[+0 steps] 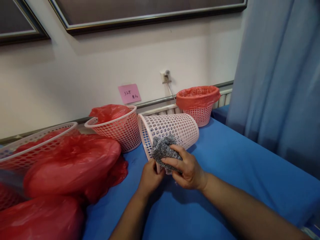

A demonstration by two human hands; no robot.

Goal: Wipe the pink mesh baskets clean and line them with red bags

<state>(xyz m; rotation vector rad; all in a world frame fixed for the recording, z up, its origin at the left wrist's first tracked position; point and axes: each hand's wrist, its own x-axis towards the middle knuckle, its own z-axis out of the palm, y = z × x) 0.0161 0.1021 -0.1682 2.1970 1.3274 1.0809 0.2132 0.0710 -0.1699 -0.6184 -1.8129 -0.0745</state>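
A pale pink perforated basket (175,128) lies on its side on the blue table (237,166), its mouth turned toward me. My left hand (149,178) grips the basket's lower rim. My right hand (186,168) presses a grey speckled cloth (162,150) against the rim and outer wall of the basket. The cloth is bunched up under my fingers.
Another pink basket (120,128) with a loose red bag (110,111) stands to the left. A basket lined with a red bag (197,96) stands at the back. Red bags (75,163) and a basket (32,140) crowd the left. A blue curtain (280,73) hangs at the right.
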